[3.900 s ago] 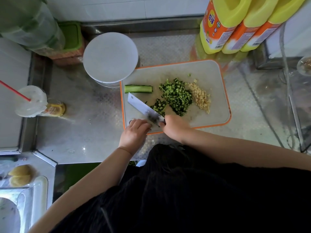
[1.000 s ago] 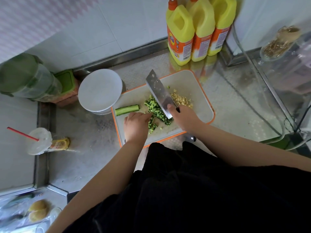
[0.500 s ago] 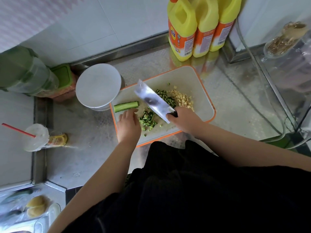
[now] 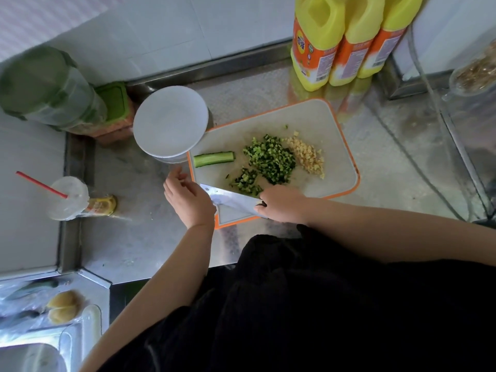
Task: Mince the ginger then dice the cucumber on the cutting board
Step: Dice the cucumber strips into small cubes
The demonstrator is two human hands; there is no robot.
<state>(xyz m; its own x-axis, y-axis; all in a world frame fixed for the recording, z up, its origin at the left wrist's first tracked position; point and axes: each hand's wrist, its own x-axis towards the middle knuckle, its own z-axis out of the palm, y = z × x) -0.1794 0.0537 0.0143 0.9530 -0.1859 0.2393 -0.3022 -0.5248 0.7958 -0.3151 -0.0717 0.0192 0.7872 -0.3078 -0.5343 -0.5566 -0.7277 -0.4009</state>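
Head: right hand (image 4: pixel 281 206) grips flat steel cleaver (image 4: pixel 233 201)

Soft daylight, glare on steel counter (image 4: pixel 139 237), perhaps edge-blurred, wide-angle warp.

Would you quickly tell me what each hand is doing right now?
Left hand: open, fingers relaxed, holding nothing, beside the board.
Right hand: gripping the knife by its handle.

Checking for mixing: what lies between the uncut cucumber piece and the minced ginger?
The diced cucumber lies between the cucumber piece and ginger, seen in the head view.
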